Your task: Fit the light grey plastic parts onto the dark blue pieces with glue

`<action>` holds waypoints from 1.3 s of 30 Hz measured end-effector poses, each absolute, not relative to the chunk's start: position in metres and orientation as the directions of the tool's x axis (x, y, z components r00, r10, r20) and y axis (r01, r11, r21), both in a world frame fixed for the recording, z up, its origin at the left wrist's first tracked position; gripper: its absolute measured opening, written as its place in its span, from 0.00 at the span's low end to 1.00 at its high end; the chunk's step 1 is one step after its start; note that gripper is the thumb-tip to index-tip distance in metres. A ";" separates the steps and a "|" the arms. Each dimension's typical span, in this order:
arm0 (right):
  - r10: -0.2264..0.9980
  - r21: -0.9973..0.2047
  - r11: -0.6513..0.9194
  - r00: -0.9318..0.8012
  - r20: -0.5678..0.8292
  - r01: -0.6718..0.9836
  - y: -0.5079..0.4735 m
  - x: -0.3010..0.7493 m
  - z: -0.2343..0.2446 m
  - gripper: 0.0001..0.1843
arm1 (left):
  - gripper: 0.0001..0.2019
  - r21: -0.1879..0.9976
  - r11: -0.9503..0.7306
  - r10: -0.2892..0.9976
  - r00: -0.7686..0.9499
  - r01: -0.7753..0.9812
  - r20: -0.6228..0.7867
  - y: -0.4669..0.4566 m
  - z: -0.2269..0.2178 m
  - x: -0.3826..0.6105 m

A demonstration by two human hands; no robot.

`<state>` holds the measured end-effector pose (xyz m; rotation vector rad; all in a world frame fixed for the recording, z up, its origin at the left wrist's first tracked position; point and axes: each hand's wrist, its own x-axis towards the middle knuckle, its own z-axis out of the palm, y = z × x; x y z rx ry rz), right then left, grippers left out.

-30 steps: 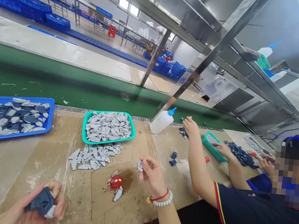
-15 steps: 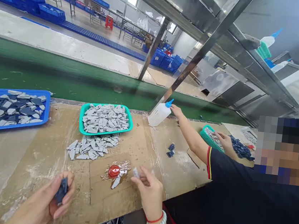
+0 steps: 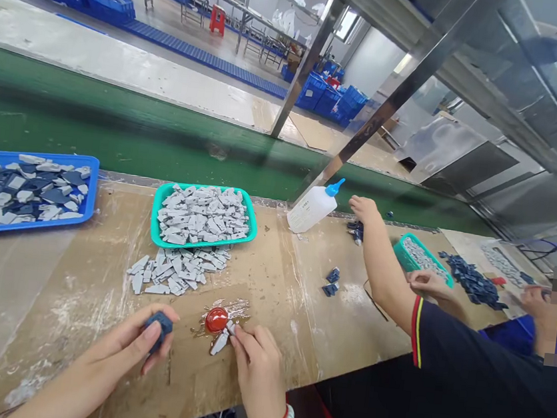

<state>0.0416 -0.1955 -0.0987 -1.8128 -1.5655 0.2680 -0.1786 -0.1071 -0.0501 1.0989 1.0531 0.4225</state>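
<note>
My left hand point(image 3: 111, 351) is at the lower left, its fingers closed around a dark blue piece point(image 3: 159, 327) that they partly hide. My right hand point(image 3: 255, 371), with a red cord and a white bead bracelet at the wrist, pinches a small grey piece point(image 3: 231, 328). That piece is right beside a red cap point(image 3: 216, 319) lying in a smear of brownish liquid point(image 3: 237, 308). A loose grey shard point(image 3: 219, 343) lies in the smear just below the cap, touching my right fingers or nearly so.
A teal tray point(image 3: 201, 244) heaped with grey pieces stands ahead, with a loose grey pile point(image 3: 175, 274) below it. A blue tray point(image 3: 29, 227) sits at the left. A white glue bottle point(image 3: 312, 209) stands at the far edge. A co-worker's arms point(image 3: 382, 268) reach across the right side.
My right hand has moved left and down to the red cap. My left hand has moved up and right with the dark blue piece. The view has tilted, and the co-worker has shifted.
</note>
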 end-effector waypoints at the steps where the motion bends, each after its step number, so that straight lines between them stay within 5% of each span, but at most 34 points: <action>1: 0.927 -0.694 -0.031 0.281 0.249 0.719 -0.195 0.045 -0.097 0.13 | 0.26 0.873 0.428 0.713 0.506 0.233 -0.485 -0.103 -0.051 -0.176; 6: 0.907 -0.979 -0.094 0.421 -0.010 0.180 -0.184 0.060 -0.077 0.11 | 0.22 0.898 0.253 0.696 0.577 0.361 -0.428 -0.092 -0.042 -0.150; 9: 0.913 -0.999 0.021 0.406 0.037 0.044 -0.175 0.055 -0.057 0.08 | 0.19 0.941 0.135 0.663 0.677 0.312 -0.319 -0.092 -0.029 -0.131; 14: 0.887 -0.949 0.218 0.358 0.290 0.230 -0.164 0.036 -0.029 0.12 | 0.18 0.963 0.142 0.676 0.688 0.229 -0.263 -0.095 -0.019 -0.119; 20: 0.874 -0.891 0.309 0.270 0.405 0.334 -0.160 0.027 -0.031 0.13 | 0.14 0.955 -0.020 0.769 0.615 0.296 -0.174 -0.098 -0.014 -0.115; 30: 0.862 -0.520 0.438 -0.179 0.474 0.733 -0.175 0.026 -0.015 0.13 | 0.17 0.953 0.144 0.805 0.528 0.266 -0.269 -0.128 -0.033 -0.124; 39: 0.878 -0.632 0.415 -0.106 0.467 0.655 -0.186 0.000 -0.033 0.15 | 0.12 0.970 0.220 0.870 0.428 0.107 -0.244 -0.134 -0.040 -0.118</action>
